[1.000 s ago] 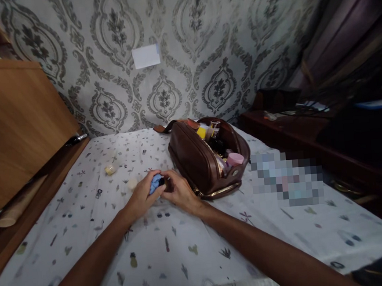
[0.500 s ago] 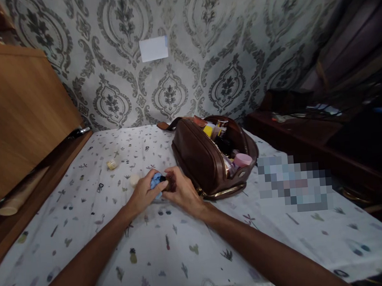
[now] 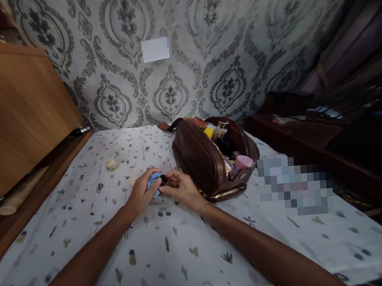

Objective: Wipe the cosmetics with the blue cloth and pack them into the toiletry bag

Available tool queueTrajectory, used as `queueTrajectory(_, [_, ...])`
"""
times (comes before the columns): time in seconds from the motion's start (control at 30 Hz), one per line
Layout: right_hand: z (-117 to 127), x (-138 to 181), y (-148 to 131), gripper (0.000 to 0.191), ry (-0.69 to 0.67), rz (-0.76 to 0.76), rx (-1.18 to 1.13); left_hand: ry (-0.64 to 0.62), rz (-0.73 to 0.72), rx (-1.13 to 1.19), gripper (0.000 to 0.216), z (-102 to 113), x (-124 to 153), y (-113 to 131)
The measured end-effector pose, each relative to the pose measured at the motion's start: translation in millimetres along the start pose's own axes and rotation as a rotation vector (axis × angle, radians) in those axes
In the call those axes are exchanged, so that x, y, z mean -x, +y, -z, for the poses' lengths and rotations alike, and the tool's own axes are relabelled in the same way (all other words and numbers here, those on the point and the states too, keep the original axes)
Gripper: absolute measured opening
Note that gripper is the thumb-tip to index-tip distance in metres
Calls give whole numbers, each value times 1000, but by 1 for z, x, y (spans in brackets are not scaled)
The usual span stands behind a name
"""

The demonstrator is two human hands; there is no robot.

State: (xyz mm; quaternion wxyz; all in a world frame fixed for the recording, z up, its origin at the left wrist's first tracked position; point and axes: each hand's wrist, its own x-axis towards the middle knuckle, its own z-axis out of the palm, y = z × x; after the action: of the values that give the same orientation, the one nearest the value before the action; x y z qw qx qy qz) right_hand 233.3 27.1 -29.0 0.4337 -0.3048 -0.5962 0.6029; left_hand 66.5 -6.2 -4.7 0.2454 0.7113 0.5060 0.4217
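Observation:
My left hand [image 3: 143, 191] is closed around a crumpled light-blue cloth [image 3: 153, 181]. Pressed against the cloth is a small dark object [image 3: 163, 179], perhaps a little bottle or cap; its kind is mostly hidden by my fingers. Thumb and fingertips of my right hand [image 3: 184, 187] pinch that same dark object from the other side. Both hands meet just above the patterned tablecloth [image 3: 166, 246]. Right beside them lies an unzipped brown leather toiletry bag [image 3: 197, 155], holding a pink-lidded jar [image 3: 243, 161] and several other cosmetics.
A small yellowish clear-topped item [image 3: 111, 165] lies to the left on the cloth. Behind my left hand a pale round thing partly shows. A wooden cabinet [image 3: 20, 121] borders the left side, dark furniture [image 3: 276, 127] the right. A blurred-out patch covers something right of the bag.
My right fingers have shifted slightly on the dark object, with thumb and index more extended. Both hands stay in nearly the same place; the view has tilted a little.

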Motion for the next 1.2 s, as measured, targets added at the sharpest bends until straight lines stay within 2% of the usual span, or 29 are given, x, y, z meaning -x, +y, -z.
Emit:
queueTrajectory(0.07, [-1,-1,0,44,-51,-100,-182,49,-12,22,39,-1,1,0])
queueTrajectory(0.17, [-2,0,-3,43,-71,-209,-362,57,-40,73,44,-2,2,-2])
queueTrajectory(0.37, [2,1,-6,42,-155,-347,-510,32,-77,118,44,-1,3,5])
queueTrajectory(0.47, [3,3,-7,43,-203,-342,-525,48,-50,173,48,-1,3,10])
queueTrajectory(0.57, [2,6,-9,53,-245,-336,-506,82,9,223,54,-2,2,9])
queueTrajectory(0.7, [2,6,-10,59,-230,-345,-496,102,104,273,62,-4,0,4])
queueTrajectory(0.83, [0,4,-9,51,-198,-319,-555,110,175,349,63,-6,-1,2])
queueTrajectory(0.93, [-1,1,-8,44,-99,-276,-595,97,176,391,62,-10,2,-3])
queueTrajectory(1.03, [-3,1,-7,41,-4,-233,-627,78,98,312,80,-17,6,-10])
queueTrajectory(1.1, [-4,1,-6,41,7,-214,-628,97,44,183,92,-20,8,-13])
queueTrajectory(1.2, [-4,1,-6,42,-18,-236,-593,137,16,11,79,-18,7,-12])
